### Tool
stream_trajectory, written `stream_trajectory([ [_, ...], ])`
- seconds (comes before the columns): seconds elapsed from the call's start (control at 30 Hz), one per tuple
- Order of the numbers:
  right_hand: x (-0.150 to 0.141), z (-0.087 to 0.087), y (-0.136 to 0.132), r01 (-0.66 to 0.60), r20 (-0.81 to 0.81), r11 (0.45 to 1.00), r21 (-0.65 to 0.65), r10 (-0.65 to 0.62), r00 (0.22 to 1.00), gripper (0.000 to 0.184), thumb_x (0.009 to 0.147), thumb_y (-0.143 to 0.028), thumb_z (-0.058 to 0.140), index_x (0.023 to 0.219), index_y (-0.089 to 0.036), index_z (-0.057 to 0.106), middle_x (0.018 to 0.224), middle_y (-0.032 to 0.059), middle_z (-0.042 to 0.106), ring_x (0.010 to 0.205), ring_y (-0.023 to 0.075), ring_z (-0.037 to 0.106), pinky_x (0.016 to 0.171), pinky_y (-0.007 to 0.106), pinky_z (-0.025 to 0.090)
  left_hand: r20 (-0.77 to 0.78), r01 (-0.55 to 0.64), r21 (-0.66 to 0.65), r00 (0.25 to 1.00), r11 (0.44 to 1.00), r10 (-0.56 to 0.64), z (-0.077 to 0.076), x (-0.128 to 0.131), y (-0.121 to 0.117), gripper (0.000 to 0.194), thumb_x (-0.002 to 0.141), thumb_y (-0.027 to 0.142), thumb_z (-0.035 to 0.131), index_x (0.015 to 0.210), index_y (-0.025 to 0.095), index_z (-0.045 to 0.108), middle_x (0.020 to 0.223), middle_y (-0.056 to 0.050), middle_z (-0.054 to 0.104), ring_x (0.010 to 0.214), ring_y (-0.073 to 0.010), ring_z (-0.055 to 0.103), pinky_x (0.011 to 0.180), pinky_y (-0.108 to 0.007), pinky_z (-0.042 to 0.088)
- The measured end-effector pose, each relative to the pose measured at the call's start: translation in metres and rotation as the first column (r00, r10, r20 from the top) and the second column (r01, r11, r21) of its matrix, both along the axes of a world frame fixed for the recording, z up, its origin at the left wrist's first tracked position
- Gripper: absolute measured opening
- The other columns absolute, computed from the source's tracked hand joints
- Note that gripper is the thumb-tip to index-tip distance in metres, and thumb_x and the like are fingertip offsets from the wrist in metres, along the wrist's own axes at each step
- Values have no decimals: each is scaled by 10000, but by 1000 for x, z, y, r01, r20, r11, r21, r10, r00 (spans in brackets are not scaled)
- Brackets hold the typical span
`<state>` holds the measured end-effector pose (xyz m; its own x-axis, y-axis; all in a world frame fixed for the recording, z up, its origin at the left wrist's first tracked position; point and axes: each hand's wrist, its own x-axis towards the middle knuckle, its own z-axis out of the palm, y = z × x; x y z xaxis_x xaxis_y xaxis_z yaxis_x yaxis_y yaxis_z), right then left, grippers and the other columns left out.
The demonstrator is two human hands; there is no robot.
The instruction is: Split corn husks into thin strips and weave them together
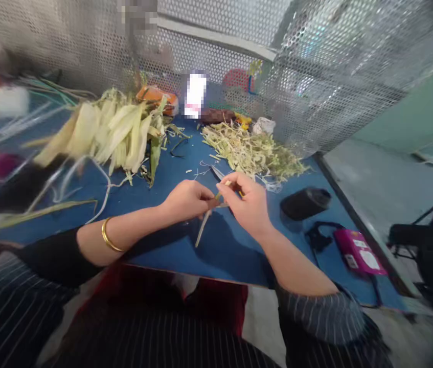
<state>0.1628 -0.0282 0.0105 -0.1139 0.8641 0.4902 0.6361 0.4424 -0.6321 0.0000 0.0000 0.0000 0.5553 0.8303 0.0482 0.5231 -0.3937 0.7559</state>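
Observation:
My left hand (187, 200) and my right hand (247, 203) meet over the middle of the blue table (170, 245). Both pinch a thin pale strip of husk (204, 229) that hangs down from between them towards me. A small blade (218, 173) pokes out just above my right hand's fingers; whether the hand holds it is unclear. A gold bangle (108, 236) sits on my left wrist.
A heap of pale corn husks (112, 130) lies at the back left, a pile of shredded husk bits (252, 151) at the back right. A black round object (305, 203), a pink box (358, 251) with a cord lie right. Perforated metal screens (316, 66) stand behind.

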Motion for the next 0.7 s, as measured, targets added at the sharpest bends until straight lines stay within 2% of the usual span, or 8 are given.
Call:
stream_trajectory([
  [0.1,2,-3,-1,104,104,981,162,-122,987,103,874,-272,532,827,-205,594,679,-16,630,593,113,573,603,246,423,90,-150,20,985,989,147,-1,-3,7,306,783,295,511,548,154,646,486,8,611,460,-87,544,467,-183,356],
  [0.17,2,-6,-2,100,206,953,285,-163,965,95,876,-243,526,852,-206,610,752,10,671,664,131,598,658,264,426,189,-218,-45,956,975,223,-4,-4,11,287,785,296,514,592,150,670,535,-6,639,492,-97,577,493,-188,396],
  [0.23,0,-10,-4,39,311,922,386,-170,935,92,875,-204,524,867,-207,616,791,23,688,717,142,609,702,277,419,304,-237,-168,911,957,279,-7,-3,14,268,785,304,527,630,145,678,591,-21,663,503,-104,601,493,-195,423],
  [0.33,-5,-15,-5,-39,431,891,452,-180,884,88,867,-168,529,851,-204,607,781,20,685,734,145,606,759,301,399,451,-183,-391,816,902,361,-9,0,14,205,759,299,581,666,138,667,636,-29,670,512,-109,622,466,-193,433],
  [0.43,-8,-18,-6,-40,493,879,476,-228,840,85,863,-159,531,831,-197,600,765,16,671,722,145,586,784,322,373,525,-78,-556,738,827,423,-8,2,14,121,715,249,638,725,135,678,650,-24,668,552,-110,638,499,-190,463],
  [0.6,-7,-20,-3,3,506,875,485,-283,815,85,859,-163,533,855,-190,613,801,28,675,775,160,576,809,345,346,587,104,-699,649,708,484,-4,2,14,128,682,187,637,785,120,675,730,-50,687,655,-147,671,633,-258,540],
  [0.7,-6,-20,-1,-14,531,868,496,-290,796,90,862,-173,536,854,-191,623,801,33,671,769,162,564,810,353,340,597,140,-718,626,681,501,-4,2,14,117,721,225,641,753,113,657,705,-50,669,637,-134,653,669,-278,541],
])
